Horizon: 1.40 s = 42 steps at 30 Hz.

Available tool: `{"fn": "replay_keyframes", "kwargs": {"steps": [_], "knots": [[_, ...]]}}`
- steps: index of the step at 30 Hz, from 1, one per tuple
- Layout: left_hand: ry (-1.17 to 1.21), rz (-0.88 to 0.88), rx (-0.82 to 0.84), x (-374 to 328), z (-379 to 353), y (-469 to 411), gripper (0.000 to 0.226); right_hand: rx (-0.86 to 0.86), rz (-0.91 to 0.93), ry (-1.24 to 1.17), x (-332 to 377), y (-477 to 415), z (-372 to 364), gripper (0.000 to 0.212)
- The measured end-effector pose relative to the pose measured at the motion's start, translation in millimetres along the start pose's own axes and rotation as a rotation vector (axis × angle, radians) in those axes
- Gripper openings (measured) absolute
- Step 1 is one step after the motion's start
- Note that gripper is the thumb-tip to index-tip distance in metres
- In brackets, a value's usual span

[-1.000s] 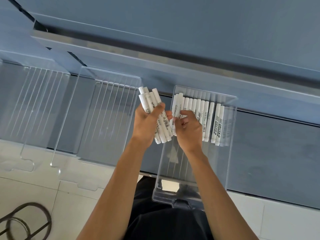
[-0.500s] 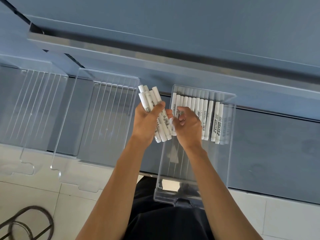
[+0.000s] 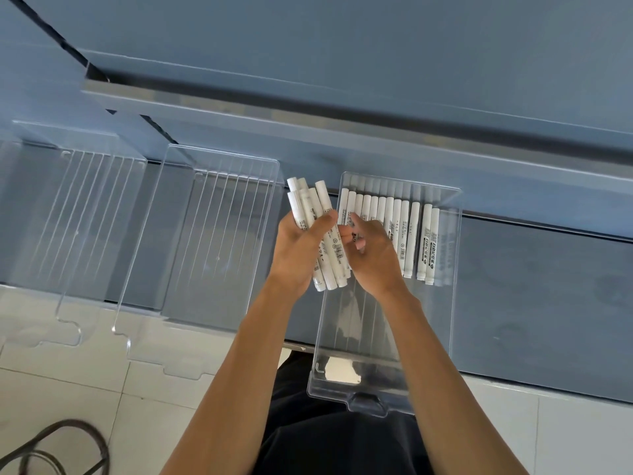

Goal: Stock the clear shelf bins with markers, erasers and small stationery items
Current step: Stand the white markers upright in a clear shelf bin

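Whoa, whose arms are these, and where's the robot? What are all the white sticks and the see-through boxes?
No robot here, just a person. The camera sits on their head and looks down, so you see their own two arms. The left hand grips a bundle of white markers. The right hand pinches one marker at the left end of a row of markers lying side by side in a clear bin. Two more clear bins sit to its left on the blue shelf.
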<state>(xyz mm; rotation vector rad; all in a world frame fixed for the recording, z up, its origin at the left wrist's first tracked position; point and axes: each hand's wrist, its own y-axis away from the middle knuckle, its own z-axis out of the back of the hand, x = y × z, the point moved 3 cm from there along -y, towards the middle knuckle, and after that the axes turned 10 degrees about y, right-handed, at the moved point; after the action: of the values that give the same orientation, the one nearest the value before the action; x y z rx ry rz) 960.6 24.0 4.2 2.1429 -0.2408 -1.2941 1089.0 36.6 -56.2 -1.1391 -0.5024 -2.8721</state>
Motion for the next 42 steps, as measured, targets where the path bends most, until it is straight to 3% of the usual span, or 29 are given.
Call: {"fn": "replay_keyframes", "kwargs": {"steps": [4, 12, 16, 23, 28, 35, 38, 42], "knots": [[-0.002, -0.014, -0.010, 1.6, 1.3, 9.7, 0.006, 0.004, -0.001, -0.024, 1.8, 7.3, 3.6, 0.042], [-0.086, -0.064, 0.037, 6.7, -3.0, 19.9, 0.009, 0.058, -0.126, -0.342, 2.8, 34.7, 34.2, 0.021], [-0.082, -0.055, 0.091, 11.4, -2.5, 29.5, 0.017, 0.132, -0.074, -0.502, 14.7, 53.3, 52.0, 0.015], [0.115, 0.005, 0.193, 15.6, -7.4, 50.0, 0.016, 0.243, -0.008, -0.515, 15.3, 71.9, 58.6, 0.008], [0.081, 0.004, 0.215, 24.1, -5.7, 58.5, 0.018, 0.328, -0.026, -0.480, 9.8, 82.0, 58.4, 0.002], [0.026, -0.051, 0.208, 31.9, 3.0, 59.3, 0.022, 0.285, -0.030, -0.468, 5.5, 91.4, 52.1, 0.006], [0.004, -0.069, 0.134, 31.3, 6.7, 59.2, 0.016, 0.199, -0.079, -0.460, 4.6, 87.5, 51.1, 0.006], [-0.022, -0.084, 0.046, 30.6, 14.6, 57.2, 0.025, 0.074, -0.162, -0.428, 0.4, 81.4, 50.4, 0.004]]}}
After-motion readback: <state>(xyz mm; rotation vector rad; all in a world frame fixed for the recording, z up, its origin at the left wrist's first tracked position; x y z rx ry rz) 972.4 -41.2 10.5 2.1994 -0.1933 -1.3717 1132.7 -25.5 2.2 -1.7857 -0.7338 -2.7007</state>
